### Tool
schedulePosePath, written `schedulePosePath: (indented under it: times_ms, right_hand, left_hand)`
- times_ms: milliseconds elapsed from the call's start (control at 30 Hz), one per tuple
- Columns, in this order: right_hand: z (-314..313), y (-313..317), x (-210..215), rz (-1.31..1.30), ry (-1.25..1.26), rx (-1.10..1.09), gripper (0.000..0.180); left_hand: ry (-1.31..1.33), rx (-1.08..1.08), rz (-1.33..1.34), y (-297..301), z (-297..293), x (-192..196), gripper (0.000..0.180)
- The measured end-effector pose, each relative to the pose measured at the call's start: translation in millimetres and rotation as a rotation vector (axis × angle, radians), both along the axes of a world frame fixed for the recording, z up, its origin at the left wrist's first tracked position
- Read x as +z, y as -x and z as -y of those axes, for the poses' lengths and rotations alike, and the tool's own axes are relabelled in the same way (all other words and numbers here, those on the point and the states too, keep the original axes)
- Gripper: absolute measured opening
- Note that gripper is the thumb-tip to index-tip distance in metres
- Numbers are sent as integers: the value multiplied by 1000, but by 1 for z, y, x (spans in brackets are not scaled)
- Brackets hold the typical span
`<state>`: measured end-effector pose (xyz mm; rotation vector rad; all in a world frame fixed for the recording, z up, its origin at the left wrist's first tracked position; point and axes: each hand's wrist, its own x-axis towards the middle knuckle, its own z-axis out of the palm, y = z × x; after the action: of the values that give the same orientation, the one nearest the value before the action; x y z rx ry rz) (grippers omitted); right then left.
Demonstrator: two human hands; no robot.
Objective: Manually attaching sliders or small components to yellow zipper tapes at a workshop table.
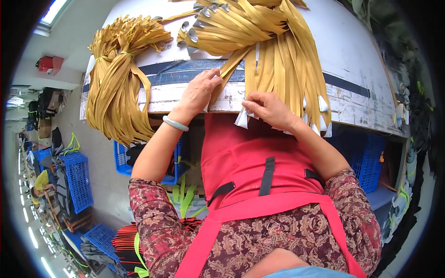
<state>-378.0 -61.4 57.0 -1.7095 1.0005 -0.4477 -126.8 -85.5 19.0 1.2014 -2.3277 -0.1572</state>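
Note:
A big heap of golden-yellow strips (292,65) with silver-white ends lies across the table, several hanging toward me over its front edge. My left hand (200,92), fingers closed, is at one yellow strip (227,74) that slants out of the heap. A little to the right, my right hand (269,109) pinches a white strip end (241,118) by the table's front edge. Its fingertips partly cover that end. On the left, a tied bundle of yellow strips (118,92) droops over the edge.
The worn white table (352,104) has dark tape bands across it. Under it stand a blue crate (123,160) at left and another blue crate (368,162) at right. Farther left, a blue basket (78,180) stands on the floor among cloth and lime-green strips.

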Motion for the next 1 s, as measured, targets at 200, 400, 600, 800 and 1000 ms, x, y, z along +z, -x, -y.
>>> schedulePosePath:
  times_ms: [200,400,600,800,1000]
  right_hand:
    - [-2,6,-4,14,-69,-1,25]
    - [10,1,7,72,168,-197,15]
    - [40,-11,2,92,612,-119,17]
    - [45,-5,-3,231,305,-139,13]
    - [52,-2,5,199,226,-75,11]
  left_hand:
    - [-243,-4,-219,-5,18,8,23]
    - [-681,51,-903,29,1,11,22]
    - [-869,-61,-1173,46,4,10,21]
    - [-956,-152,-1266,43,9,12,13]
    - [-914,-217,-1223,43,12,17,13]
